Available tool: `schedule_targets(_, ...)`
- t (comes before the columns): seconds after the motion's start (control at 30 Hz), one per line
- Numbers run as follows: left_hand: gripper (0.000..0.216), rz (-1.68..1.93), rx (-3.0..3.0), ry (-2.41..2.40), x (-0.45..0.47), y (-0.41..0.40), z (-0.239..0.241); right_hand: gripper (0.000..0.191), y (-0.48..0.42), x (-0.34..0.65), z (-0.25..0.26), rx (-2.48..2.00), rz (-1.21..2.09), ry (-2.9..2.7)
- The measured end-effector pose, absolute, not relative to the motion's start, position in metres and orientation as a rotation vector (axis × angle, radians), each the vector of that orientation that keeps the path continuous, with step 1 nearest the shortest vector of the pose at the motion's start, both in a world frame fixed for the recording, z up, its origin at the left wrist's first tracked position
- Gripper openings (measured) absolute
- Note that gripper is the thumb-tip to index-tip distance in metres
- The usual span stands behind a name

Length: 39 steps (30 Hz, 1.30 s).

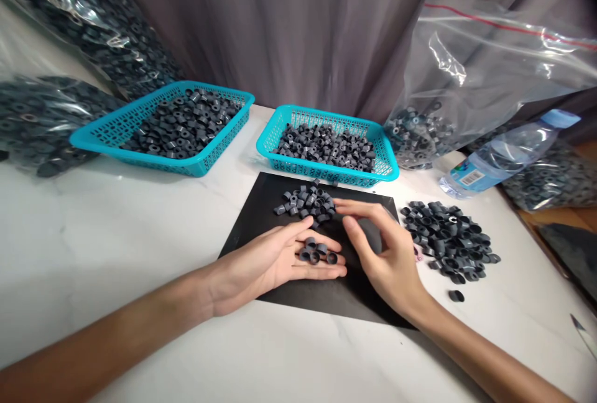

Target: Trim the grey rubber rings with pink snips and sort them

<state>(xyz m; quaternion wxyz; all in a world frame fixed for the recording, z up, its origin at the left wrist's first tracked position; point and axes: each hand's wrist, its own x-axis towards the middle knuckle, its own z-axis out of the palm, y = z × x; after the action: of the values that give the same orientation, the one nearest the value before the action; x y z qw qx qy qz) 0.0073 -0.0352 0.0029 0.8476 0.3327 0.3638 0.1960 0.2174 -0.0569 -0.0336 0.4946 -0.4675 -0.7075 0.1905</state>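
My left hand [275,260] lies palm up on a black mat [252,222], fingers stretched out, with several small grey plastic rings [316,252] resting on its fingers. My right hand [382,247] hovers beside it over the mat, fingers spread and curved, with its fingertips close to a small heap of grey rings [305,201] at the mat's far edge. Nothing shows between the right fingers.
Two teal baskets stand behind the mat, a left one [112,132] with larger rings and a right one [387,170] with small rings. A loose pile of grey caps [448,238] lies right of the mat. Clear bags of parts [466,79] and a water bottle [504,154] lie around.
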Motion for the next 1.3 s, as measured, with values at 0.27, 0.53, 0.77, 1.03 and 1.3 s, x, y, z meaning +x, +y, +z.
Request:
schedule_targets(0.27,0.038,0.445,0.776,0.838,0.009,-0.036,0.004,0.031,-0.032,0.229,-0.047,-1.254,0.348,-1.963)
schedule_targets(0.53,0.044,0.633,0.767,0.880,-0.005,-0.011,0.008,0.025,-0.031,0.229,-0.058,-1.289,0.349,-1.935)
schedule_targets(0.77,0.044,0.586,0.851,0.909,-0.002,-0.016,0.007,0.011,-0.036,0.225,-0.049,-1.252,0.285,-1.841)
schedule_targets(1.03,0.049,0.501,0.935,0.940,0.012,-0.036,-0.006,0.019,-0.057,0.211,-0.030,-0.885,0.466,-2.008)
schedule_targets(1.3,0.045,0.489,0.860,0.863,0.012,-0.037,-0.007,0.017,-0.057,0.213,-0.034,-0.951,0.513,-2.063)
